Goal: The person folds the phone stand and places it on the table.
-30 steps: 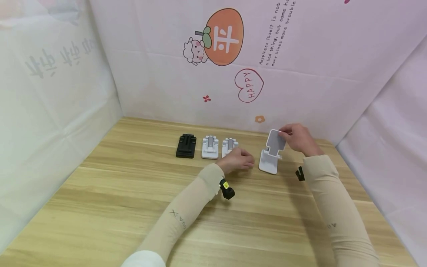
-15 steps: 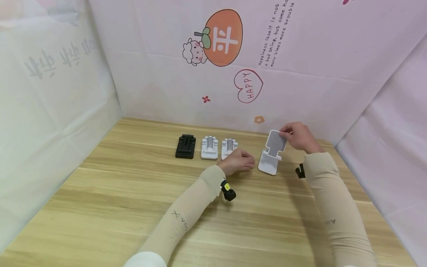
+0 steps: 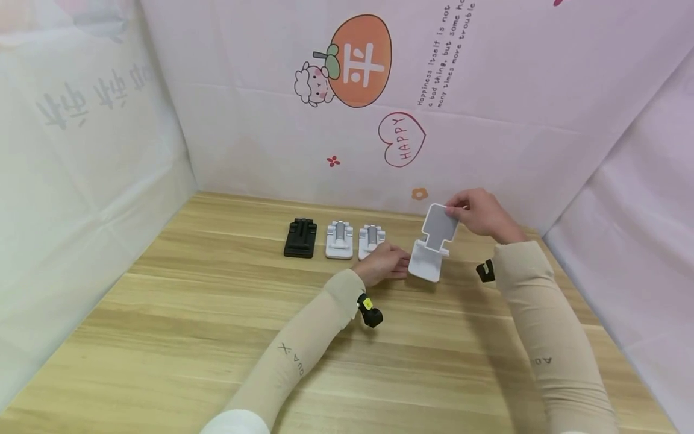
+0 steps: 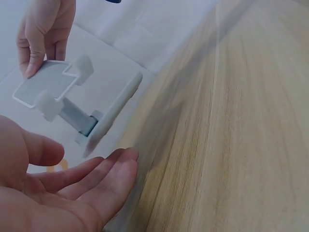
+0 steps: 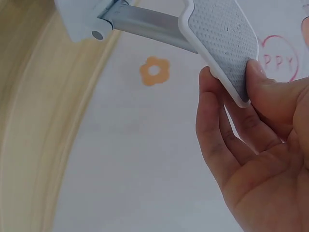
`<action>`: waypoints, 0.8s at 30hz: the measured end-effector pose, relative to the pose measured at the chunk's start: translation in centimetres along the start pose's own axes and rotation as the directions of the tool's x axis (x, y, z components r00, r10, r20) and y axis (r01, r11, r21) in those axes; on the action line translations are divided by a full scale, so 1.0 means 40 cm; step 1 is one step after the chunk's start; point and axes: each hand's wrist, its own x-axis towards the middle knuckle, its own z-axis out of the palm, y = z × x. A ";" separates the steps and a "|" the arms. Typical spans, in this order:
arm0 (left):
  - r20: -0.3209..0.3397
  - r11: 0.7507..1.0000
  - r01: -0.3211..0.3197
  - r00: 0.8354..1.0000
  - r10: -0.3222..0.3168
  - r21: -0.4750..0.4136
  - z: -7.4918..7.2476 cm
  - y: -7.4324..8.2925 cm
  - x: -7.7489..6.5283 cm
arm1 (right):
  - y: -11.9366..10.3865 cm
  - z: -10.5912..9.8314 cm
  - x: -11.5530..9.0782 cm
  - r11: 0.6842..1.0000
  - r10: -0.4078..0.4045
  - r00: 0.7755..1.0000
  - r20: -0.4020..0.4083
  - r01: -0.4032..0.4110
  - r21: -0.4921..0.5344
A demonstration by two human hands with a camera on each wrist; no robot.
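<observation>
My right hand pinches the top corner of an unfolded white phone stand, thumb on its grey pad and fingers behind, as the right wrist view shows. The stand's metal stem joins the upper plate to the flat base. In the left wrist view the base hangs tilted off the table. My left hand is low over the table just left of that base, palm turned towards it, fingers extended and nothing in them. Behind it, a folded white phone stand is partly covered by the hand.
Left of that stand, another folded white phone stand and a folded black phone stand lie in a row on the wooden table. A printed white cloth rises along the table's back edge, with more cloth at both sides.
My right hand has lifted the white phone stand slightly and moved it left, bringing its base close to my left fingertips. My left hand has hardly moved.
</observation>
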 end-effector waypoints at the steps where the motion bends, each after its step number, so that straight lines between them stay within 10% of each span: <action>1: -0.003 1.000 0.007 1.000 -0.007 -0.020 0.000 0.000 0.000 | -0.009 -0.002 0.000 1.000 -0.002 1.000 0.004 0.002 0.008; 11: -0.017 0.978 -0.016 1.000 0.013 -0.207 -0.003 0.004 -0.011 | -0.080 -0.006 0.007 0.999 -0.025 1.000 0.018 0.025 0.042; 24: -0.098 0.991 -0.067 0.994 0.056 -0.114 -0.021 -0.015 -0.013 | -0.070 0.034 0.015 0.992 -0.079 0.995 0.055 0.074 0.098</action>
